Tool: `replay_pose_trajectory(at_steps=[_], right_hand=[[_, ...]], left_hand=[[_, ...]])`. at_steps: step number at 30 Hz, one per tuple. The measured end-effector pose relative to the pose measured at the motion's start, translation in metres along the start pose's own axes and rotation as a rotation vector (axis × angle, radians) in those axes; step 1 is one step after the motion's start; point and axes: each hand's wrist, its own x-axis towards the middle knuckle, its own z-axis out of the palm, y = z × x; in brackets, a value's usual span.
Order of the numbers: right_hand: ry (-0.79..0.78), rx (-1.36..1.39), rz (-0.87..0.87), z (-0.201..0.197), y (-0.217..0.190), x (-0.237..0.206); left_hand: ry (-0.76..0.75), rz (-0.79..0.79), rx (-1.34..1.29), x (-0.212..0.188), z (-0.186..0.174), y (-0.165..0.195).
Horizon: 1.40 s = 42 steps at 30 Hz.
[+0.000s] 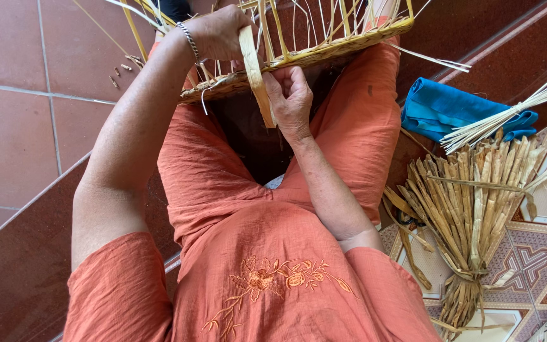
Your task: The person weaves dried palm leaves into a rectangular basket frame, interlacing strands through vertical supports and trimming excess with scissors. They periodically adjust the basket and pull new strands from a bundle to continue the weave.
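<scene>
Clothing: an orange embroidered top [267, 278] fills the near edge, with orange trousers [362, 120] over raised knees just beyond it.
Dried bundle: a tied sheaf of flat tan leaves [470, 209] lies on patterned tiles at the near right, well apart from both hands.
Right hand: the right hand [291, 101] sits in the middle, just under the near rim of the basket, fingers curled shut against a flat tan strip [254, 76]; thumb and fingers pinch the strip near its lower end.
Strip: it runs from the rim down and slightly right, ending just beside the right hand.
Left hand: the left hand [220, 31], with a metal bracelet [190, 39] on the wrist, is closed over the basket rim at the strip's top end.
Basket: a half-woven yellow basket frame [324, 50] rests on the knees, far centre, loose stakes sticking upward.
Cloth: a folded blue cloth [438, 107] lies at the far right, thin pale reeds [527, 104] lying across it.
Floor: red-brown tiles [14, 95] on the left.
</scene>
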Motion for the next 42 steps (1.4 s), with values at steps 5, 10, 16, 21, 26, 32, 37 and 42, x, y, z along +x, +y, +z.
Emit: replay_pose_trajectory(at_steps=[5, 10, 16, 21, 26, 32, 37, 42], right_hand=[[0.055, -0.065, -0.036, 0.007, -0.003, -0.003], [0.104, -0.073, -0.005, 0.010, -0.003, -0.006], [0.131, 0.032, 0.017, 0.014, -0.002, -0.007], [0.134, 0.056, -0.010, 0.014, -0.006, -0.006], [0.021, -0.040, -0.091, 0.011, -0.015, -0.014], [0.079, -0.163, -0.128, 0.016, -0.019, -0.008], [0.063, -0.286, -0.294, 0.005, -0.008, -0.012], [0.017, -0.347, -0.014, -0.019, 0.015, -0.017]], left_hand=[[-0.050, -0.053, -0.206, -0.007, 0.001, -0.005], [-0.079, 0.029, -0.348, -0.008, -0.002, -0.003], [-0.132, -0.006, -0.270, 0.000, -0.007, 0.013], [-0.028, -0.013, 0.060, -0.011, -0.008, 0.024], [-0.021, 0.002, -0.137, -0.024, -0.004, 0.011], [0.047, -0.037, -0.252, -0.016, 0.012, 0.000], [0.106, 0.145, -0.491, -0.030, 0.016, -0.009], [0.162, 0.264, -0.835, -0.045, 0.020, -0.009]])
